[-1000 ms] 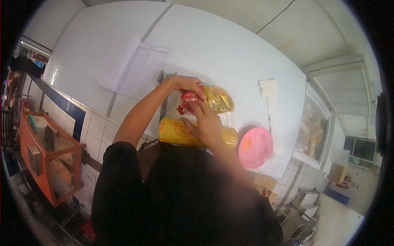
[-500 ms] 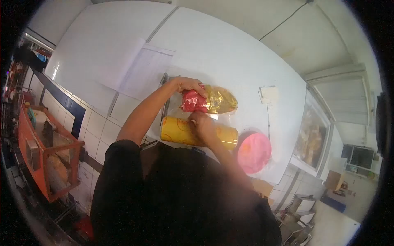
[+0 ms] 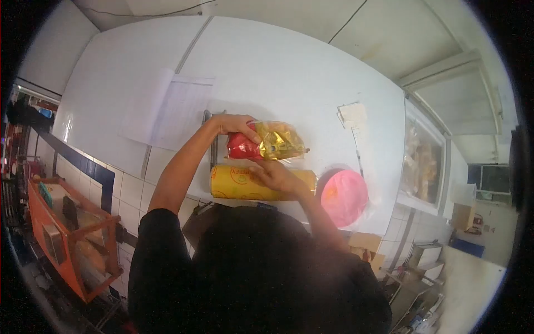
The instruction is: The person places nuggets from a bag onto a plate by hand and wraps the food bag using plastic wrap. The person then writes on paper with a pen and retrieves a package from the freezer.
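Note:
A red and gold foil packet (image 3: 281,142) lies sideways in shiny clear plastic over the white table. My left hand (image 3: 239,125) grips its red end from above, thumb stretched across the front. Just below the packet, my right hand (image 3: 273,173) reaches over a yellow printed roll of plastic film (image 3: 231,183), its fingers extended toward the packet's lower edge. Whether those fingertips touch the packet or film is unclear. To the right of the roll sits a round pink dish (image 3: 346,195), seemingly with clear film over it.
A metal bar (image 3: 213,146) runs beside the roll's left end. Printed sheets (image 3: 186,103) rest farther left on the white table (image 3: 267,67). A pale card (image 3: 353,115) lies to the right. An orange-framed stand (image 3: 69,245) is at lower left, cardboard (image 3: 367,242) at lower right.
My right hand has loosened from a closed grip below the packet to extended fingers. The packet has tilted slightly, still in my left hand. The whole view has shifted a little.

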`<state>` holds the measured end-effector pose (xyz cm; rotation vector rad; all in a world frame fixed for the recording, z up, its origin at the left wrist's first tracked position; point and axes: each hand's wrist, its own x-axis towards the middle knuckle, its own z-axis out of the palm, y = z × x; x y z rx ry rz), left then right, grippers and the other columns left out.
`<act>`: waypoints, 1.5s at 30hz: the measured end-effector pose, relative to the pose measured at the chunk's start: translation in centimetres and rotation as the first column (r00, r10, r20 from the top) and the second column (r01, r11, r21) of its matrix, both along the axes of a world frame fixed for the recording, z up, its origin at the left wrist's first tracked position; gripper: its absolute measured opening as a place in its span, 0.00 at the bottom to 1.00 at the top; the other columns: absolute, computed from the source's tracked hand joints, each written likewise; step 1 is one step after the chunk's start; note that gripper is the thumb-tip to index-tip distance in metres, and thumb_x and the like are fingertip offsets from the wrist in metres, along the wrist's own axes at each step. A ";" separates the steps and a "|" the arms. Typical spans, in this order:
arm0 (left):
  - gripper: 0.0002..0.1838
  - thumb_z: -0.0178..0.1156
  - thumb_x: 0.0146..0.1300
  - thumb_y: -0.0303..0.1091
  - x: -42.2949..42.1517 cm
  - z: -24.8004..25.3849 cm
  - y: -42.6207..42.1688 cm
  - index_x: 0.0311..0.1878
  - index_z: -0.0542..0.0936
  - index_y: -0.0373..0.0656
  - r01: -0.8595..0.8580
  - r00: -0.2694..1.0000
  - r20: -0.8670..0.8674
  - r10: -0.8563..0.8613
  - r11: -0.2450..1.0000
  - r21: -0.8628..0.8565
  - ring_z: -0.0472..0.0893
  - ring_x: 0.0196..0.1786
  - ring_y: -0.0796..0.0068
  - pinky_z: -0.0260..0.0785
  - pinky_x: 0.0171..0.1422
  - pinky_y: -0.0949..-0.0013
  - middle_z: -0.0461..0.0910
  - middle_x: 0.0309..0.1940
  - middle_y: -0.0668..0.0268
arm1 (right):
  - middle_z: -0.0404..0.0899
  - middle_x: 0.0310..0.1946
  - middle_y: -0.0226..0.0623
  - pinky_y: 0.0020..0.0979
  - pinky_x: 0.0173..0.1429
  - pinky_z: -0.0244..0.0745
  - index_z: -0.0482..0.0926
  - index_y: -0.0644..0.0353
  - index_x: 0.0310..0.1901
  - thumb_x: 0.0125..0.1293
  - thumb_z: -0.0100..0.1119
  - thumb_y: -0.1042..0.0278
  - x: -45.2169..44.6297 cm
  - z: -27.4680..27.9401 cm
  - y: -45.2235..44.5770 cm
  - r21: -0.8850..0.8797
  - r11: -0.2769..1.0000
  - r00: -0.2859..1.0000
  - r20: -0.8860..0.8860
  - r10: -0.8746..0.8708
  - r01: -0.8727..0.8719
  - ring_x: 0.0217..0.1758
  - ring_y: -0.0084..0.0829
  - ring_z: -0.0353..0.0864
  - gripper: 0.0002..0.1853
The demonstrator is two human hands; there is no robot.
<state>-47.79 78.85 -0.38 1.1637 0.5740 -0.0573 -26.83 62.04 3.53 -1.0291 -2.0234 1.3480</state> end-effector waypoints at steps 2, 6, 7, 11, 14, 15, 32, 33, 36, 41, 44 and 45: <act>0.35 0.82 0.57 0.43 -0.4 0.9 -0.2 0.64 0.82 0.36 -0.017 1.000 0.009 0.017 0.999 -0.040 0.88 0.51 0.71 0.82 0.59 0.66 0.88 0.52 0.60 | 0.76 0.69 0.56 0.49 0.76 0.68 0.68 0.60 0.76 0.80 0.53 0.55 4.1 -2.9 0.6 -0.119 0.993 0.999 0.050 0.004 0.002 0.73 0.52 0.75 0.29; 0.35 0.82 0.57 0.40 0.0 1.1 -1.4 0.65 0.81 0.35 -0.059 0.994 0.087 0.059 0.998 0.003 0.88 0.53 0.71 0.82 0.62 0.66 0.88 0.53 0.60 | 0.67 0.79 0.48 0.62 0.82 0.59 0.62 0.60 0.81 0.77 0.50 0.48 7.4 -7.2 0.9 -0.744 0.566 0.452 -0.666 -0.593 -0.355 0.79 0.56 0.68 0.37; 0.34 0.82 0.57 0.39 0.2 1.3 -1.7 0.64 0.81 0.35 -0.063 0.992 0.115 0.059 0.997 0.033 0.87 0.54 0.71 0.82 0.63 0.65 0.88 0.54 0.60 | 0.75 0.72 0.48 0.74 0.82 0.52 0.71 0.52 0.76 0.71 0.50 0.41 6.7 -4.4 1.3 -0.765 0.557 0.495 -0.638 -0.590 -0.323 0.77 0.56 0.70 0.36; 0.33 0.82 0.57 0.41 0.7 3.8 -2.4 0.62 0.81 0.37 0.054 0.998 0.018 -0.060 0.968 0.246 0.88 0.55 0.66 0.82 0.62 0.62 0.88 0.55 0.55 | 0.76 0.71 0.49 0.67 0.79 0.64 0.69 0.56 0.76 0.71 0.50 0.32 6.2 -0.9 0.7 -0.820 0.400 0.357 -0.547 -0.757 -0.409 0.74 0.55 0.74 0.42; 0.32 0.82 0.53 0.41 2.0 7.7 -5.5 0.60 0.81 0.41 0.229 0.971 -0.212 -0.111 0.681 0.695 0.87 0.56 0.57 0.81 0.60 0.56 0.86 0.53 0.50 | 0.77 0.69 0.48 0.54 0.71 0.79 0.73 0.59 0.72 0.75 0.48 0.29 6.7 -2.2 1.2 -0.948 0.160 0.438 -0.272 -0.857 -0.276 0.68 0.49 0.81 0.42; 0.34 0.81 0.51 0.41 2.5 8.2 -7.1 0.61 0.80 0.43 0.219 0.965 -0.264 -0.009 0.581 0.783 0.85 0.56 0.51 0.79 0.60 0.54 0.84 0.52 0.50 | 0.79 0.67 0.47 0.47 0.66 0.82 0.75 0.61 0.70 0.75 0.53 0.33 6.7 -4.4 1.4 -0.947 0.294 0.482 -0.320 -0.815 -0.132 0.65 0.45 0.84 0.39; 0.50 0.84 0.40 0.55 5.2 7.4 -7.2 0.64 0.73 0.39 0.317 0.944 -0.307 -0.120 0.592 0.741 0.84 0.55 0.42 0.78 0.62 0.51 0.84 0.51 0.48 | 0.89 0.50 0.35 0.31 0.55 0.85 0.85 0.65 0.59 0.59 0.82 0.68 6.9 -2.6 1.1 -0.613 0.739 0.854 -0.194 -0.483 0.279 0.50 0.25 0.87 0.27; 0.49 0.84 0.40 0.56 5.4 7.8 -7.4 0.63 0.74 0.39 0.343 0.932 -0.350 -0.095 0.543 0.767 0.86 0.51 0.43 0.79 0.58 0.50 0.85 0.47 0.48 | 0.88 0.50 0.34 0.31 0.55 0.84 0.85 0.64 0.59 0.61 0.81 0.67 6.6 -1.7 0.9 -0.619 0.720 0.839 -0.175 -0.515 0.314 0.50 0.24 0.86 0.26; 0.47 0.82 0.40 0.58 5.6 7.4 -7.2 0.59 0.76 0.40 0.382 0.917 -0.390 -0.090 0.484 0.787 0.87 0.46 0.43 0.80 0.52 0.50 0.87 0.42 0.50 | 0.88 0.49 0.33 0.30 0.56 0.83 0.85 0.64 0.59 0.65 0.79 0.63 6.4 -1.3 0.3 -0.619 0.695 0.827 -0.125 -0.549 0.367 0.51 0.23 0.86 0.24; 0.41 0.81 0.42 0.59 5.7 7.5 -7.5 0.54 0.79 0.41 0.342 0.936 -0.339 -0.092 0.462 0.818 0.87 0.45 0.44 0.79 0.50 0.49 0.87 0.40 0.52 | 0.89 0.48 0.34 0.33 0.56 0.82 0.84 0.66 0.59 0.73 0.71 0.56 7.9 1.7 -3.5 -0.503 0.684 0.798 0.018 -0.603 0.528 0.50 0.26 0.86 0.22; 0.41 0.80 0.43 0.59 6.0 7.6 -7.7 0.55 0.78 0.42 0.353 0.927 -0.371 -0.057 0.468 0.810 0.87 0.45 0.44 0.79 0.50 0.48 0.87 0.39 0.53 | 0.88 0.40 0.37 0.33 0.54 0.80 0.85 0.68 0.55 0.78 0.63 0.50 10.6 1.1 -9.1 0.004 0.548 0.541 0.150 -0.827 0.836 0.47 0.27 0.85 0.24; 0.40 0.80 0.41 0.55 5.9 7.6 -7.8 0.54 0.79 0.41 0.355 0.921 -0.389 -0.027 0.475 0.806 0.87 0.45 0.45 0.79 0.50 0.49 0.87 0.40 0.52 | 0.88 0.40 0.37 0.33 0.54 0.80 0.85 0.68 0.55 0.78 0.63 0.50 10.6 0.6 -10.2 0.003 0.540 0.533 0.154 -0.832 0.842 0.47 0.27 0.85 0.24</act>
